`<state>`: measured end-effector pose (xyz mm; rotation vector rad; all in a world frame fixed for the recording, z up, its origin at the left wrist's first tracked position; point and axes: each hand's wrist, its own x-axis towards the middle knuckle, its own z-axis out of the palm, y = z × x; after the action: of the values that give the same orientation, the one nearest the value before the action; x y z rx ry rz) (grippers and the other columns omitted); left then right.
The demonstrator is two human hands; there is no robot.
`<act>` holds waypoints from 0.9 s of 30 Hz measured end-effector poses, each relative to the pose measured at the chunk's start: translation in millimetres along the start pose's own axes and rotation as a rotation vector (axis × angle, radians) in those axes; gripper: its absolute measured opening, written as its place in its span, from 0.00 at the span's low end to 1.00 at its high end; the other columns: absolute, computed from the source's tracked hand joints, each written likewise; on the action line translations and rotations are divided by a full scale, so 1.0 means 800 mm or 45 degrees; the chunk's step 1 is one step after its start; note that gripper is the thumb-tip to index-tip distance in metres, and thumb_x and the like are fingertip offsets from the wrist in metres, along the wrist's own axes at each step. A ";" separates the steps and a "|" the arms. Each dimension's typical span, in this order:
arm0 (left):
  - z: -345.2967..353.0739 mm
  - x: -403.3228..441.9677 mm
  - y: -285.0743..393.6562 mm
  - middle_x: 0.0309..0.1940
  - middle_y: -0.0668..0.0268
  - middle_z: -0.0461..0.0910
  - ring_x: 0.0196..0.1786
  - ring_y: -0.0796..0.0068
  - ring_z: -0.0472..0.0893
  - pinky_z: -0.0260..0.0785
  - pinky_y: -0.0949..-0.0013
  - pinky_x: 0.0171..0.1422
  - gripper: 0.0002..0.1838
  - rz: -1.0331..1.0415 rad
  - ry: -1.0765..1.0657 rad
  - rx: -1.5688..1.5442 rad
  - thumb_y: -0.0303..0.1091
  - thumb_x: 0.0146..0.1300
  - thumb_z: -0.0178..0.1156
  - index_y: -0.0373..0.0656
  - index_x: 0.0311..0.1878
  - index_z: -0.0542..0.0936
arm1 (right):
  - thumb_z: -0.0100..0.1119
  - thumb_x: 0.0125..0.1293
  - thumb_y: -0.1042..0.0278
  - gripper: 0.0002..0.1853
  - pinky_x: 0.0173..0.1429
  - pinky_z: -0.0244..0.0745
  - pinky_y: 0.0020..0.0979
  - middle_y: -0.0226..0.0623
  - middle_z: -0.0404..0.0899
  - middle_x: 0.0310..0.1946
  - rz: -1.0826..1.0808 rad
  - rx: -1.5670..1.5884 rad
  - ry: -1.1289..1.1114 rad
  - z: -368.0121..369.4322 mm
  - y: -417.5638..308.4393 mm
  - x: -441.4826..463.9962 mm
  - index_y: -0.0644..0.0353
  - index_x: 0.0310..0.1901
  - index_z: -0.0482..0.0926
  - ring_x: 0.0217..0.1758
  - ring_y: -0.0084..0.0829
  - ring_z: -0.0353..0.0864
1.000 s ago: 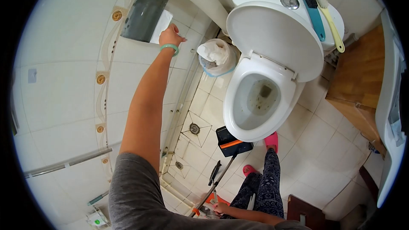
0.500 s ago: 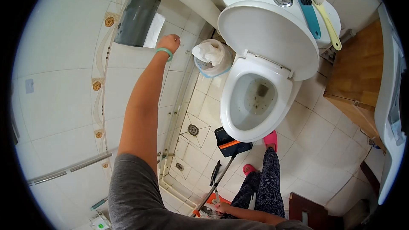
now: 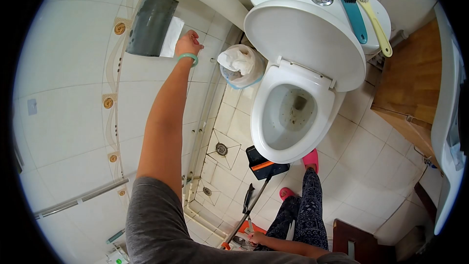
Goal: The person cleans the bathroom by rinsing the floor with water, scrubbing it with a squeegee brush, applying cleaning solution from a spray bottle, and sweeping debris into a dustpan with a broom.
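My left hand (image 3: pixel 189 43), with a green bangle at the wrist, is held out beside the toilet paper (image 3: pixel 173 37) that hangs from a dark grey wall dispenser (image 3: pixel 153 23). Its fingers are loosely apart, and I see nothing in them. To its right stands a waste bin (image 3: pixel 252 74) with a liner and crumpled white paper inside. Low in the view, my right hand (image 3: pixel 257 237) is closed around a light-coloured handle (image 3: pixel 250 225), which seems to lead to a narrow black head (image 3: pixel 248 197). A long-handled black dustpan (image 3: pixel 264 166) with an orange strip rests on the floor.
A toilet (image 3: pixel 259 132) stands with its lid up and dark specks in the bowl. On its tank lie a blue brush (image 3: pixel 352 13) and a pale yellow brush (image 3: pixel 375 21). A wooden cabinet (image 3: pixel 408 78) is at the right, a dark red stool (image 3: pixel 344 239) below.
My left hand's fingers have loosened from a closed fist and spread apart, the hand rising slightly. The view has shifted a little. My right hand stays on the handle.
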<state>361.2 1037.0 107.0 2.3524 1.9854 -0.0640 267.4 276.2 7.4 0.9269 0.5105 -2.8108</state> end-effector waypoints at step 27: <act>0.013 0.009 -0.023 0.25 0.64 0.81 0.30 0.76 0.80 0.71 0.74 0.38 0.14 0.077 -0.206 -0.432 0.31 0.53 0.52 0.46 0.42 0.80 | 0.50 0.51 0.65 0.07 0.28 0.69 0.38 0.35 0.77 0.23 -0.240 -0.207 0.172 -0.009 0.005 -0.010 0.54 0.30 0.75 0.26 0.35 0.78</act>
<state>344.7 1046.5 95.3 2.1173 1.6970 0.0773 278.9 275.2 6.0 1.0914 0.8732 -2.8263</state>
